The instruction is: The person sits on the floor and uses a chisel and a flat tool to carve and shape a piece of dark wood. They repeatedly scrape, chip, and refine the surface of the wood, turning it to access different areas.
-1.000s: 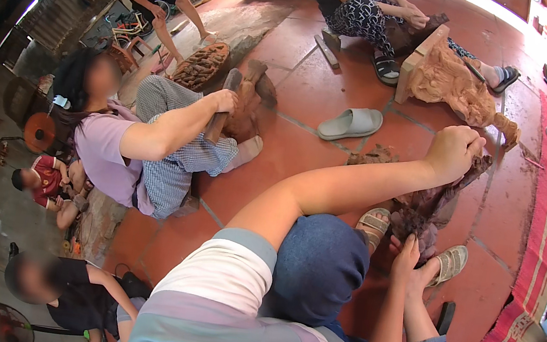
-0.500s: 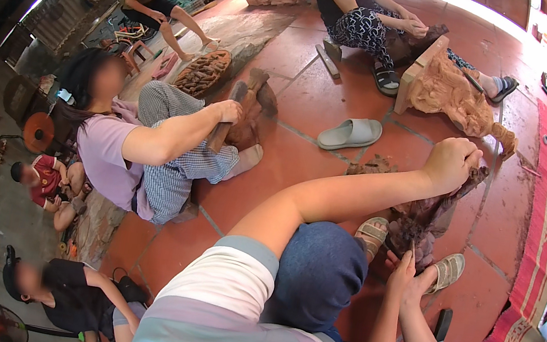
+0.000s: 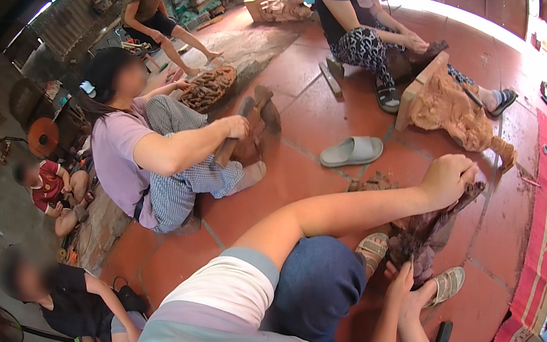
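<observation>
A dark brown wood carving [image 3: 426, 236] with a rough, knobbly lower part stands on the tiles between my sandalled feet. Its raised end slants up to the right. My left hand [image 3: 450, 182] reaches over my knee, fingers curled round the upper end of the carving. Low at its base, my right hand [image 3: 400, 281] is closed against the near side. Something thin and pale sticks up from those fingers; whether it is a tool or a fingertip is unclear. Behind the carving lies another dark, knobbly piece [image 3: 375, 182], partly hidden by my left forearm.
Beyond sits a grey slipper [image 3: 351, 152], with a pale carved statue [image 3: 450, 108] lying farther right. A red patterned mat [image 3: 541, 209] runs along the right. To the left, a person in a lilac shirt [image 3: 123, 157] holds a brown carving; a basket of brown pieces [image 3: 208, 87] stands behind.
The whole view has shifted slightly. My hands keep their places on the carving. The person in the hat has leaned forward over the basket.
</observation>
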`<state>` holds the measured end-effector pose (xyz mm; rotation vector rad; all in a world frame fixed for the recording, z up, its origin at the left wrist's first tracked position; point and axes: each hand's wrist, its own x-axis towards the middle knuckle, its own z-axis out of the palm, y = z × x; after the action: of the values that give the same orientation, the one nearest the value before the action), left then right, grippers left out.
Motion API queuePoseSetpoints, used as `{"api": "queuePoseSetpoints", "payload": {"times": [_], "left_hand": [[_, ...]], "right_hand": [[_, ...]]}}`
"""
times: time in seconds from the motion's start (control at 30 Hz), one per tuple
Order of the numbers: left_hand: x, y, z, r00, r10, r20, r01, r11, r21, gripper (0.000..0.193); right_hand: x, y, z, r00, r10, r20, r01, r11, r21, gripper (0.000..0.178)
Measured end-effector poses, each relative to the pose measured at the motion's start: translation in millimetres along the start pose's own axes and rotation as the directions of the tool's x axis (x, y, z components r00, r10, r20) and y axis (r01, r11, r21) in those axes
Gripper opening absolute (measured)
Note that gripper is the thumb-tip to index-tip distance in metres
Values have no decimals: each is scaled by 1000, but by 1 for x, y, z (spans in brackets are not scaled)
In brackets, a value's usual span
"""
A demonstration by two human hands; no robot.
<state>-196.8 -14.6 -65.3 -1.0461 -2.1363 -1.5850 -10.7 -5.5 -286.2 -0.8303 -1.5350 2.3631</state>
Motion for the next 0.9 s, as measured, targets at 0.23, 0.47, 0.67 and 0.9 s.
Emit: {"api": "queuePoseSetpoints", "payload": {"times": [0.23, 0.47, 0.67, 0.9], "left_hand": [[4, 3, -2, 999, -26, 24, 27, 999, -35, 18], [0, 1, 0, 999, -39, -21, 37, 996, -85, 8], [1, 7, -2, 996, -88, 7, 89, 992, -92, 6], [0, 6, -4, 998, -68, 12, 68, 991, -113, 6]], "right_hand": [[16, -4, 3, 999, -53, 15, 53, 997, -50, 46], [13, -13, 9, 1000, 21, 7, -20, 998, -61, 43], [-2, -17, 2, 1000, 0, -17, 0, 1000, -24, 44], [-2, -7, 2, 1000, -13, 5, 14, 998, -54, 43]]}}
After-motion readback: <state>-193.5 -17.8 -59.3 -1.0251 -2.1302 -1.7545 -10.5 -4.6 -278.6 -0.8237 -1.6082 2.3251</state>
